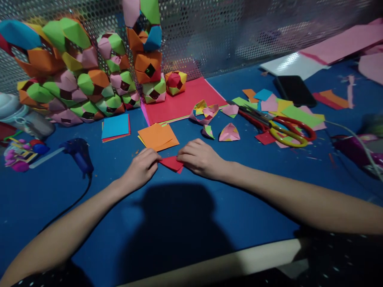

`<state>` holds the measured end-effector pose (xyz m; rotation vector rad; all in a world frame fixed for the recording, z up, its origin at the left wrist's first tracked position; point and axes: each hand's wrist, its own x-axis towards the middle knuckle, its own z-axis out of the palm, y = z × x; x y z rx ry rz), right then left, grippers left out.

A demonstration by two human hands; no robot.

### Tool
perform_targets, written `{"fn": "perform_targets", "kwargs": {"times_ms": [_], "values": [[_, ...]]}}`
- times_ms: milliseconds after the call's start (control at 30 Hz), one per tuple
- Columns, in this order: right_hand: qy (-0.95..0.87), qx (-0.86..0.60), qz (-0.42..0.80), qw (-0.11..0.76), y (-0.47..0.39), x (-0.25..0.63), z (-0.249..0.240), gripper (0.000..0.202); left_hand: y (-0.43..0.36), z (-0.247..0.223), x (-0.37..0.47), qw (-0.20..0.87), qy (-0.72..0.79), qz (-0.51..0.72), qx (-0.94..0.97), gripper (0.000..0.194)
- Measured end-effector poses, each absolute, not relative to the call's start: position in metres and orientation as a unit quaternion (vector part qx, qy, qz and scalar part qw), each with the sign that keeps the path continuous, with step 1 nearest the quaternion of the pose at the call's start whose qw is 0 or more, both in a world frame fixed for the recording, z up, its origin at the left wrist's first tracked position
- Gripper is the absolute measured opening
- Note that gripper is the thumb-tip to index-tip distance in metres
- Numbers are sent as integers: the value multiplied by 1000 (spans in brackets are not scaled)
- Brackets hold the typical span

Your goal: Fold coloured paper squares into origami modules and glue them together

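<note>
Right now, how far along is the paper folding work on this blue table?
Done: many folded units already form a stacked paper structure, and loose folded pieces lie beside the scissors. In hand: the left hand and right hand press a small red paper, only partly folded. Left: unfolded orange squares and blue squares wait nearby.

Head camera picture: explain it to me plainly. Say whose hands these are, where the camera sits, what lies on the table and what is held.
There is no machine; a person wears the camera on the head, looking down at their own bare hands. The left hand and right hand press a folded red paper against the blue table. Nearby lie orange paper squares, scissors, a blue glue gun, a black phone and stacked folded paper shapes at the back.
</note>
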<state>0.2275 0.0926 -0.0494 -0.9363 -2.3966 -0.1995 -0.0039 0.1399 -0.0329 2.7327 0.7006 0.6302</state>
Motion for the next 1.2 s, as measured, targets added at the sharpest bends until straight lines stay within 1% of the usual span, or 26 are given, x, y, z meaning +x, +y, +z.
{"fn": "perform_targets", "kwargs": {"times_ms": [267,467,533,767,900,1067,1133,1200], "values": [[-890,-359,-85,270,92,228,-49,19,140,-33,-4,117,234,211,942,16],[-897,-306,-129,291,89,228,-45,17,140,-34,-4,109,231,200,946,16],[-898,-300,-127,295,89,228,-45,15,140,-33,-5,107,231,198,946,16],[-902,-325,-95,267,90,231,-48,20,139,-34,-5,103,244,197,944,14],[-885,-339,-100,304,89,231,-46,18,138,-30,-4,136,248,210,936,15],[-852,-345,-54,390,86,229,-41,15,138,-22,-3,238,287,245,895,14],[-847,-353,-24,396,86,228,-41,16,139,-22,-3,245,312,251,883,14],[-850,-361,-13,383,88,227,-42,17,140,-24,-2,230,324,249,883,13]]}}
